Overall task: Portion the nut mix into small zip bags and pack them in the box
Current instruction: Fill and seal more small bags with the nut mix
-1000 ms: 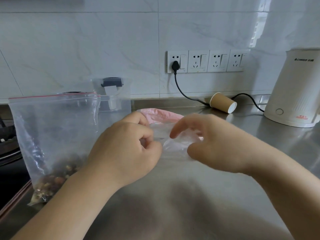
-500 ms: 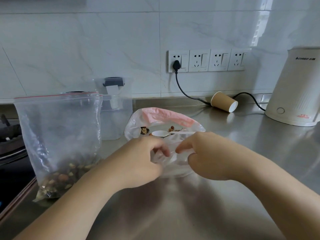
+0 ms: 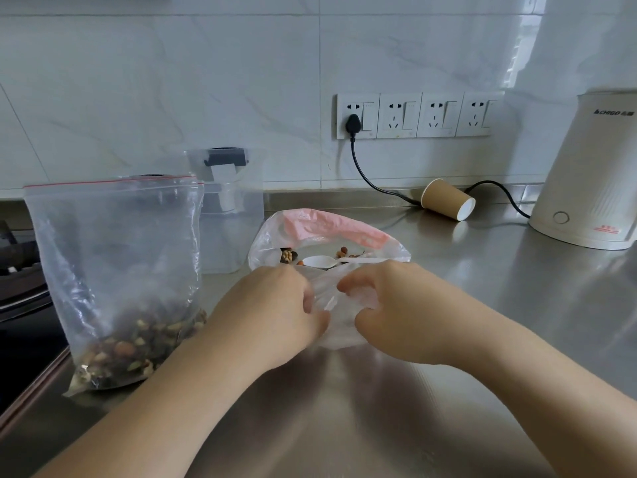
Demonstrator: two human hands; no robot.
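Note:
A large clear zip bag [image 3: 113,257] with a red seal line stands upright at the left, nut mix heaped at its bottom. In the middle of the steel counter, my left hand [image 3: 275,312] and my right hand [image 3: 389,312] both pinch a small clear zip bag [image 3: 336,305] between them. Just behind lies a thin plastic bag [image 3: 327,232] with a pink patch, holding a white plastic spoon [image 3: 319,261] and a few loose nuts. A clear plastic box [image 3: 231,208] stands behind the large bag.
A brown paper cup [image 3: 448,204] lies on its side near the wall. A white kettle [image 3: 589,174] stands at the right, its black cord plugged into the wall sockets [image 3: 413,114]. A black stove [image 3: 20,281] borders the counter at the left.
Both hands have drawn toward me with the small bag, uncovering the pink-patched bag with the spoon and nuts behind them. The view has tilted slightly.

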